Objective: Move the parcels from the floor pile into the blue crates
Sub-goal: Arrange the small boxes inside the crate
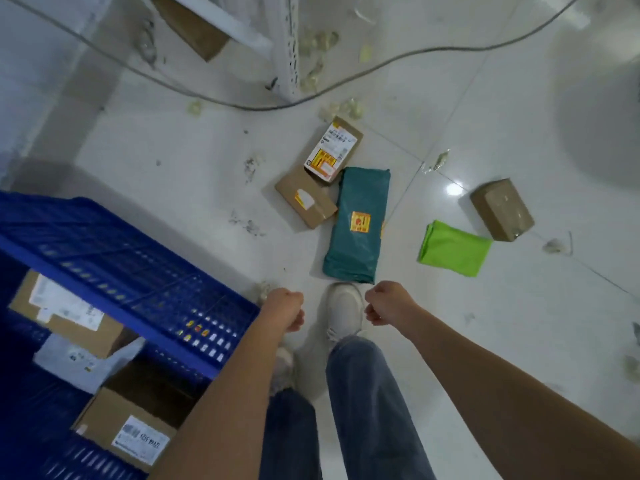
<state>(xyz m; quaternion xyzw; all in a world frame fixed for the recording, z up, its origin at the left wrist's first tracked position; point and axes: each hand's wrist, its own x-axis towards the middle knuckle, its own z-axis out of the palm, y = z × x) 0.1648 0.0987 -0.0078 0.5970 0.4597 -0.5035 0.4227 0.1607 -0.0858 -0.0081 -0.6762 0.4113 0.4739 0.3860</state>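
Observation:
On the white floor lie a teal bag parcel, two brown boxes touching it, one with a white label and one lower, a bright green parcel and a separate brown box at the right. A blue crate at the left holds several boxes and a grey bag. My left hand and my right hand hang over the floor just short of the teal bag, fingers curled, holding nothing.
A white shoe and jeans stand between my hands. A cable curves across the floor ahead. A white metal rack leg and a cardboard box stand at the back. Paper scraps litter the tiles.

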